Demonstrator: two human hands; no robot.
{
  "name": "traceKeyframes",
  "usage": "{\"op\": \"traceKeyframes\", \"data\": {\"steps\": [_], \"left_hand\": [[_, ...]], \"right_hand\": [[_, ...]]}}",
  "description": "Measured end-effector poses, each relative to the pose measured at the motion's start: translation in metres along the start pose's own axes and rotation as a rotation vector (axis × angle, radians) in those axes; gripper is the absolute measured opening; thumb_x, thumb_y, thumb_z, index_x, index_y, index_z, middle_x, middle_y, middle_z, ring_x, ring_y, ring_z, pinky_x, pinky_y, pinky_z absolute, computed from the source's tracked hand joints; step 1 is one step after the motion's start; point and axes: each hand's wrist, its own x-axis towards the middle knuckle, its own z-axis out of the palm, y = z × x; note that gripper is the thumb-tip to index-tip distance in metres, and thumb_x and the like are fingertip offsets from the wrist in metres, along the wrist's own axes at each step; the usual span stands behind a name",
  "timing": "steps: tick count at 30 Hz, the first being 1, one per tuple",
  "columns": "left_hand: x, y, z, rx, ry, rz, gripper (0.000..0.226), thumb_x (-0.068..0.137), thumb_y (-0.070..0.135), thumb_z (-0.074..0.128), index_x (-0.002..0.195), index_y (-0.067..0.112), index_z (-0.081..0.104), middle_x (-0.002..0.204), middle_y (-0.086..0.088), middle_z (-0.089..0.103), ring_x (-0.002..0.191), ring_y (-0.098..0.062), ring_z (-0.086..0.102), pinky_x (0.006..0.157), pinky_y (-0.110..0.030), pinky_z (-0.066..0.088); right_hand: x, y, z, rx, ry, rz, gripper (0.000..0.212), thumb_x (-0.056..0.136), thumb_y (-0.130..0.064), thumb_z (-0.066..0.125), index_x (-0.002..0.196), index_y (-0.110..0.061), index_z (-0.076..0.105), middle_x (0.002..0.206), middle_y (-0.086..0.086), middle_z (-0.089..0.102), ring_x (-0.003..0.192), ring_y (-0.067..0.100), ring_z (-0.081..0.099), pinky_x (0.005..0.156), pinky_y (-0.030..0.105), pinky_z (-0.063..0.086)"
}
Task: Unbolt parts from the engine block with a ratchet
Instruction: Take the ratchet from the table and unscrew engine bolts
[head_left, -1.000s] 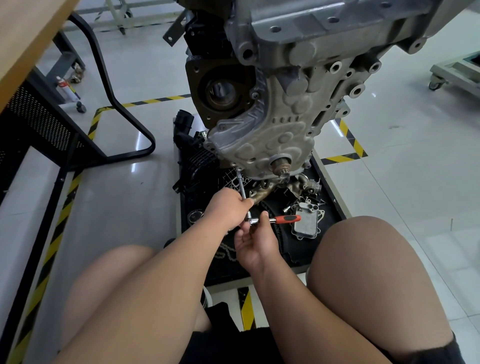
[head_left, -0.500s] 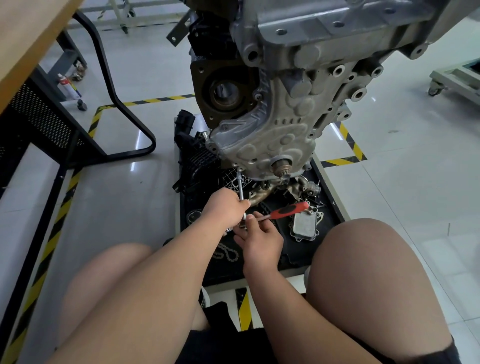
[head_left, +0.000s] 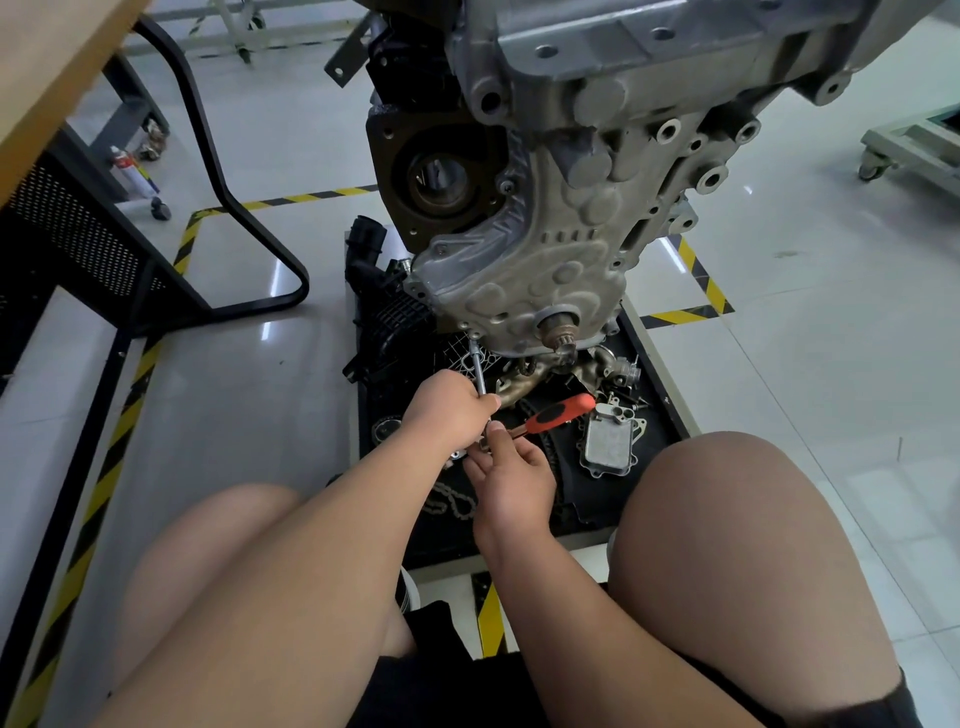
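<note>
Below the near edge of the engine block, the red-handled ratchet, judged light and stiff, is steadied two-handed: left grip wrapped round its slim extension bar, right grip pinching its neck near the head.

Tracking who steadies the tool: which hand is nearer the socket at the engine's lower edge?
Left. The left hand grips the extension bar just below the socket; the right hand is farther down, holding the ratchet by its head.
</note>
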Motion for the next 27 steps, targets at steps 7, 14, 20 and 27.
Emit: {"op": "traceKeyframes", "data": {"steps": [7,14,20,27], "left_hand": [[0.0003,0.0009,0.0016,-0.01,0.013,-0.003,0.042,0.09,0.034,0.063,0.053,0.019,0.05,0.047,0.007,0.047,0.044,-0.01,0.046,0.044,-0.024,0.029],[0.0012,0.0008,0.0023,0.007,0.028,-0.014,0.044,0.089,0.036,0.063,0.051,0.018,0.048,0.045,0.007,0.044,0.044,-0.011,0.044,0.044,-0.024,0.027],[0.0016,-0.0011,0.0026,0.006,0.024,-0.021,0.042,0.089,0.037,0.063,0.053,0.019,0.052,0.041,0.008,0.046,0.042,-0.008,0.045,0.043,-0.023,0.027],[0.003,-0.0019,0.001,0.0,-0.008,-0.024,0.044,0.089,0.037,0.063,0.052,0.02,0.048,0.03,0.01,0.042,0.031,-0.003,0.042,0.041,-0.022,0.025]], "right_hand": [[0.0011,-0.0026,-0.0013,0.026,0.03,0.0,0.014,0.09,-0.016,0.07,0.085,-0.008,0.061,0.077,0.004,0.073,0.09,0.027,0.074,0.074,0.029,0.059],[0.0028,-0.0016,-0.006,0.015,-0.009,0.022,0.017,0.091,-0.022,0.069,0.087,-0.007,0.062,0.07,-0.002,0.074,0.086,0.022,0.075,0.075,0.031,0.057],[0.0057,-0.0015,-0.0068,0.037,-0.04,0.062,0.019,0.093,-0.023,0.067,0.096,-0.005,0.063,0.092,0.009,0.073,0.088,0.022,0.075,0.08,0.033,0.057],[0.0069,-0.0034,-0.0067,0.031,-0.081,0.1,0.024,0.095,-0.026,0.065,0.106,-0.005,0.061,0.109,0.011,0.07,0.087,0.02,0.075,0.075,0.03,0.058]]}}
